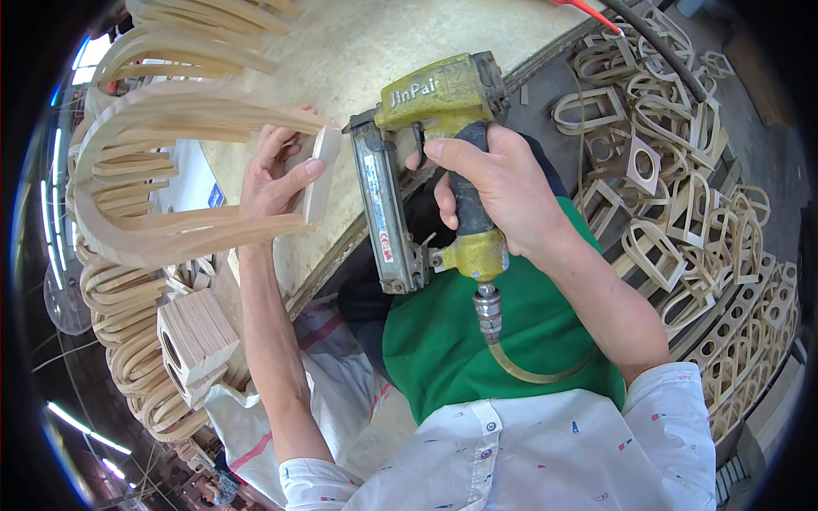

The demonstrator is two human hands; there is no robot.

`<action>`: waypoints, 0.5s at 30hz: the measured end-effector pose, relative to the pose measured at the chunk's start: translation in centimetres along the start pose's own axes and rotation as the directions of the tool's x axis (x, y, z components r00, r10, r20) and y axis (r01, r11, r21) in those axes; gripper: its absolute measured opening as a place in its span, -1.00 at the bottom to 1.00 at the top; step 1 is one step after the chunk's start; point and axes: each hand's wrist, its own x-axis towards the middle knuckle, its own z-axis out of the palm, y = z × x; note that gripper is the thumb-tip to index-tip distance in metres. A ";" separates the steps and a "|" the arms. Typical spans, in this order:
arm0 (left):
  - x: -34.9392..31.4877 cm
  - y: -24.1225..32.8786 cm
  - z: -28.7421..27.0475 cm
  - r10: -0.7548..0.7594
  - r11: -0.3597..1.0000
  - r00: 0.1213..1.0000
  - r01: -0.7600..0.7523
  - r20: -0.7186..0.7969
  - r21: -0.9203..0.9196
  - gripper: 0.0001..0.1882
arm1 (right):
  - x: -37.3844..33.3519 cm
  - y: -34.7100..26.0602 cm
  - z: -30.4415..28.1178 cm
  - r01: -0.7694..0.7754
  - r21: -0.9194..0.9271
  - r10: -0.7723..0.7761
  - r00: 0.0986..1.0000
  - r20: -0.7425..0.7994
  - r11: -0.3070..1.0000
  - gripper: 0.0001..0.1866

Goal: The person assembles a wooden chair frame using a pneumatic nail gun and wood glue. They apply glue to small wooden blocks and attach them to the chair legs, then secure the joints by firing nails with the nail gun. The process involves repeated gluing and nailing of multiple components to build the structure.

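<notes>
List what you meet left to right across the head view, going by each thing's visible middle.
Curved wooden frame → left hand → short wooden bar → nail gun → right hand → heaped wooden frames.

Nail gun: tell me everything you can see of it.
The nail gun has a scuffed yellow body, a dark grip and a long grey magazine bearing stickers. The right hand holds it by the grip. A metal coupling joins its base to a translucent hose. Its nose points left, at the upper end of the wooden bar; contact is unclear.
</notes>
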 end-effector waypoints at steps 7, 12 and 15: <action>-0.3 0.8 0.4 -0.059 0.998 0.997 0.060 -0.043 0.034 -0.35 | 0.2 -0.3 -1.0 -0.048 0.020 0.048 0.999 0.027 0.999 -0.78; -0.5 0.7 0.4 -0.048 0.998 0.997 0.050 -0.056 0.037 -0.36 | 0.9 -0.1 -0.9 -0.072 0.044 0.069 0.996 0.056 0.996 -0.78; -0.6 1.1 0.5 -0.107 0.994 0.993 0.107 -0.052 -0.001 -0.38 | 0.6 -0.8 -1.3 -0.054 0.000 0.054 0.997 0.063 0.999 -0.79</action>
